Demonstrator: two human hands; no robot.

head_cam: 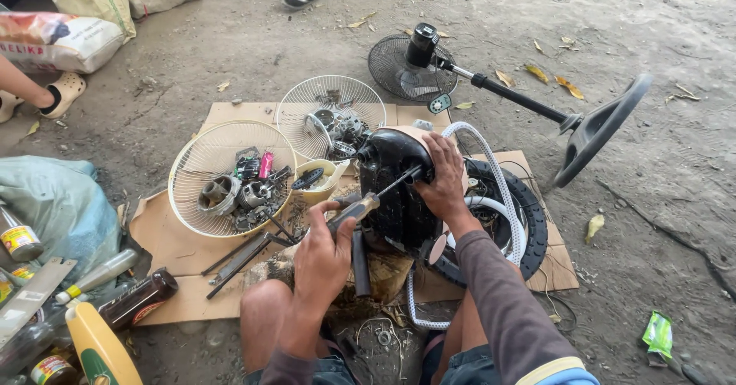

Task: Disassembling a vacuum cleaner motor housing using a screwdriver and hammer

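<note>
While the person sits on the ground with knees apart, the left hand point(326, 251) is closed around the wooden handle of a screwdriver point(373, 199). Its long axis runs diagonally, handle low and toward the person, metal shaft pointing up and to the right, with the tip against a black fan motor housing point(395, 193). The right hand point(443, 182) curls over the housing's upper right side, fingers gripping it. The housing stands near the middle of a flattened cardboard sheet point(172, 243), just in front of the knees. A black ring-shaped base point(529, 220) with a white ribbed hose point(498, 174) lies beside it toward the sheet's right edge. Two white wire fan guards point(201, 162) near the sheet's far and left edges hold small metal parts. Beyond the far edge, a dark standing fan point(491, 86) lies tipped over on the dirt.
</note>
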